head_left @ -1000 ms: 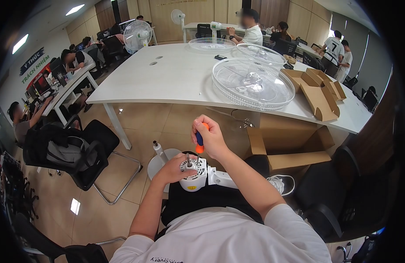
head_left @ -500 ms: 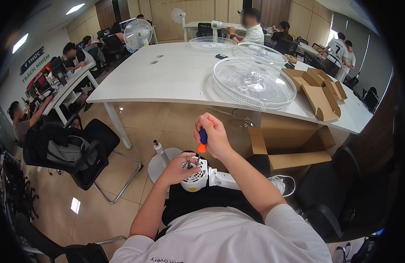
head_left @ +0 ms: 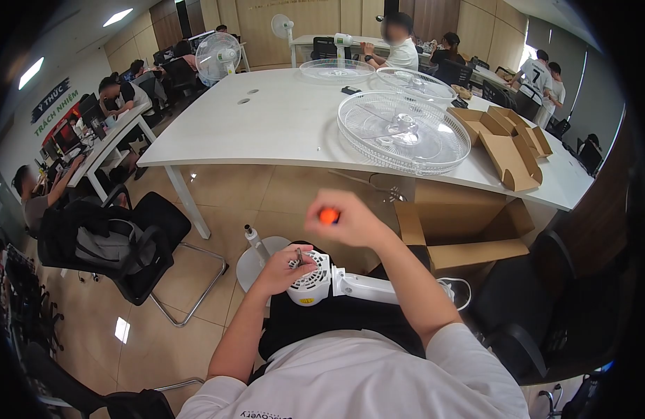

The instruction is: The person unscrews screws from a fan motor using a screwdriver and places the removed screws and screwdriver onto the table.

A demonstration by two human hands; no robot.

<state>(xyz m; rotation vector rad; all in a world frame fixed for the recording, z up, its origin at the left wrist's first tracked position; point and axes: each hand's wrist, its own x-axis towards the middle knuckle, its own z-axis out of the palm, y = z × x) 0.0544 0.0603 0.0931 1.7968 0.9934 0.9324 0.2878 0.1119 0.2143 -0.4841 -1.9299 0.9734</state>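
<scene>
My right hand [head_left: 350,222] is wrapped around a screwdriver [head_left: 329,216]. Its orange end faces me, raised above my lap and apart from the fan. A white fan motor housing [head_left: 307,292] with a slotted face rests on my lap, its white neck [head_left: 368,286] reaching right under my forearm. My left hand [head_left: 283,272] lies over the upper left of the slotted face, thumb and fingers closed around the metal shaft [head_left: 299,255] at its middle. The fingers partly hide the shaft.
A white table [head_left: 280,129] ahead bears fan grilles [head_left: 404,133] and opened cardboard [head_left: 508,150]. An open cardboard box [head_left: 476,255] is on the floor at right. A round white stand base [head_left: 247,269] with a pole is beside my knees. A black chair [head_left: 155,216] with a bag stands left.
My right hand has lifted the screwdriver off the motor housing and tipped it, so its orange end now points toward me. My left hand stays at the shaft.
</scene>
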